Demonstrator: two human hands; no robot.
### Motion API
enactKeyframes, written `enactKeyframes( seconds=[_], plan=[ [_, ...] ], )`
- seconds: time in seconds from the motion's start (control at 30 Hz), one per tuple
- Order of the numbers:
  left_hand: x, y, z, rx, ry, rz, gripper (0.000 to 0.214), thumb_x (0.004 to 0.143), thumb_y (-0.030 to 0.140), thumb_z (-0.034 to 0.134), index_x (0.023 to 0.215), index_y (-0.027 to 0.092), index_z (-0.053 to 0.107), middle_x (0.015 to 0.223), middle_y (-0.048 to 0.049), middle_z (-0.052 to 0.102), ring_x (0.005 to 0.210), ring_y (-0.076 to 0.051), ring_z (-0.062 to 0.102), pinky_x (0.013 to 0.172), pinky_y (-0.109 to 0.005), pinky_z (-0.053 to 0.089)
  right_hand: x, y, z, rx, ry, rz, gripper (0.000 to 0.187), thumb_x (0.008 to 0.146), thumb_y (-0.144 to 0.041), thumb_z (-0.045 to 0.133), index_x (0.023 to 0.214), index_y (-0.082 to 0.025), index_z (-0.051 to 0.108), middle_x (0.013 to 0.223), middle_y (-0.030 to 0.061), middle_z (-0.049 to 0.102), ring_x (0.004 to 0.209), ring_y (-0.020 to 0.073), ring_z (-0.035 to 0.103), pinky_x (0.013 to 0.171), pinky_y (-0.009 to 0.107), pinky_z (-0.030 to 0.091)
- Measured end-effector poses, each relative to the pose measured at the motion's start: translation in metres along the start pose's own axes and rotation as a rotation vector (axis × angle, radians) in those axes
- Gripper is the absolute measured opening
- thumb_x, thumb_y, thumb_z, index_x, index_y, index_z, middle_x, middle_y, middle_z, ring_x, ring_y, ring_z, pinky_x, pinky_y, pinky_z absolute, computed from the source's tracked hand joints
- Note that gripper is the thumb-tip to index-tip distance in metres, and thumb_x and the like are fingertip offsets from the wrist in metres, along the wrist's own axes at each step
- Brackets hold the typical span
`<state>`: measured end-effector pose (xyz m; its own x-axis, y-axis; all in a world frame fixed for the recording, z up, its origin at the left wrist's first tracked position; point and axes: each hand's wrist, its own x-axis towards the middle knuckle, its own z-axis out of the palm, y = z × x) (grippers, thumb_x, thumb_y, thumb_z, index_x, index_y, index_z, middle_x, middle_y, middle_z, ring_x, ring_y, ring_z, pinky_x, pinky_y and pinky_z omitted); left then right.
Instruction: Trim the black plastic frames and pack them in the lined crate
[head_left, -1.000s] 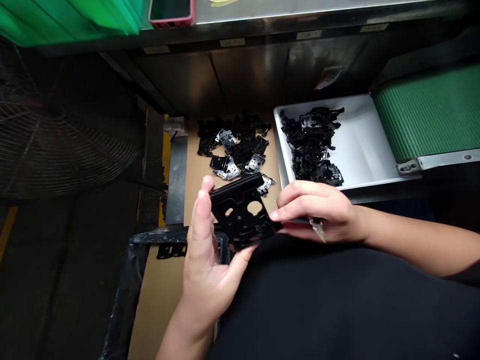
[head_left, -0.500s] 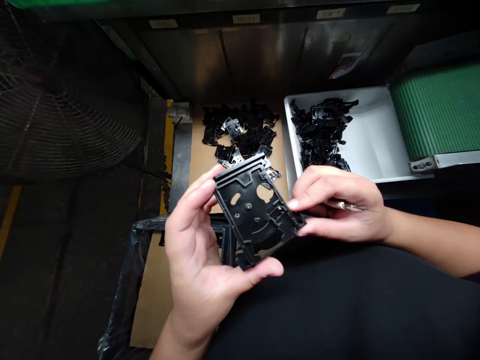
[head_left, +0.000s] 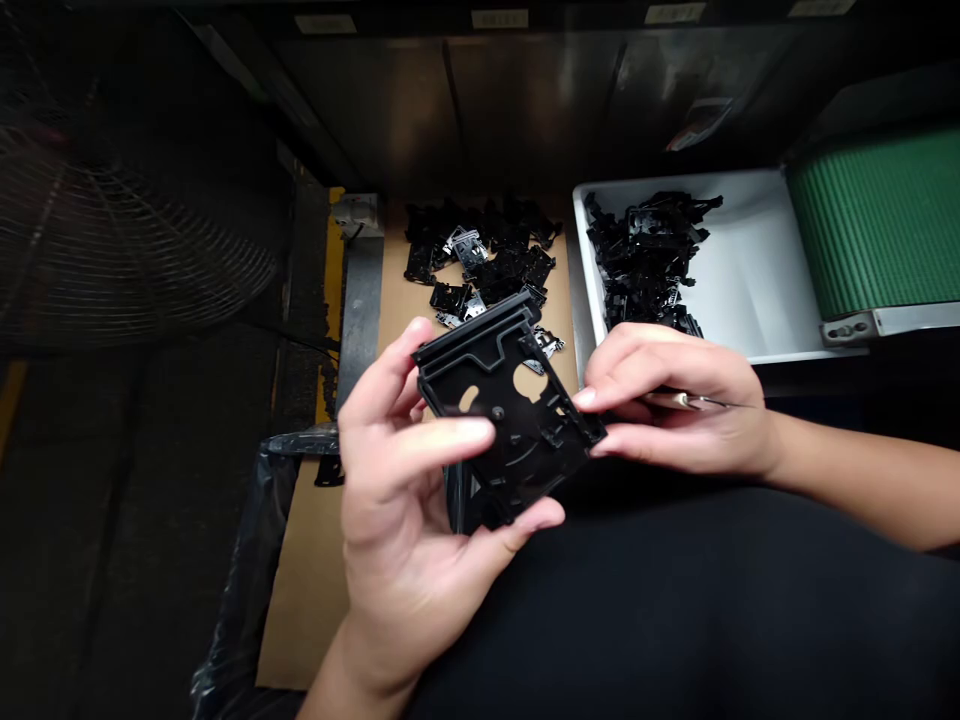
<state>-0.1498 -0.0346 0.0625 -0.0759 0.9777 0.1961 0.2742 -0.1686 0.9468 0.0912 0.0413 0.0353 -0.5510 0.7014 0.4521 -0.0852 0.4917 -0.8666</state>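
The left hand (head_left: 397, 520) grips a flat black moulded plastic plate (head_left: 510, 410), held up over a brown cardboard sheet (head_left: 390, 330), while the right hand (head_left: 675, 400) pinches its edge (a slim metal blade (head_left: 682, 401) tucked among those fingers).

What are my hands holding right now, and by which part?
Left hand: a black plastic frame, by its left side; right hand: that frame's right corner, plus a small metal blade.
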Motion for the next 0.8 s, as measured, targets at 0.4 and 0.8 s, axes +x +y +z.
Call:
enactKeyframes(
  seconds=[0.4,0.8],
  plan=[
    [-0.0052,-0.0060,0.0008,-0.089,-0.052,-0.067,0.104,0.078,0.026,0.094,0.158,0.063,0.039,0.175,0.0269,0.030,0.171,-0.030,0.005,0.140,-0.049,0.025,0.0036,0.0039,0.0056,-0.028,0.063,-0.007,0.029,0.089,-0.016,0.086,0.117,-0.021,0.077,0.093,0.0060,0.069,0.073,0.0148,0.061,0.071,0.033,0.057],
    [-0.0058,-0.0070,0.0042,-0.100,-0.011,-0.103,0.101,0.074,0.027,0.097,0.158,0.053,0.048,0.173,0.0165,0.040,0.170,-0.033,0.018,0.140,-0.048,0.027,0.0033,0.0038,0.0045,-0.008,0.073,-0.022,0.029,0.086,-0.019,0.090,0.112,-0.018,0.077,0.093,0.0062,0.069,0.073,0.0143,0.061,0.069,0.031,0.057]
  ],
)
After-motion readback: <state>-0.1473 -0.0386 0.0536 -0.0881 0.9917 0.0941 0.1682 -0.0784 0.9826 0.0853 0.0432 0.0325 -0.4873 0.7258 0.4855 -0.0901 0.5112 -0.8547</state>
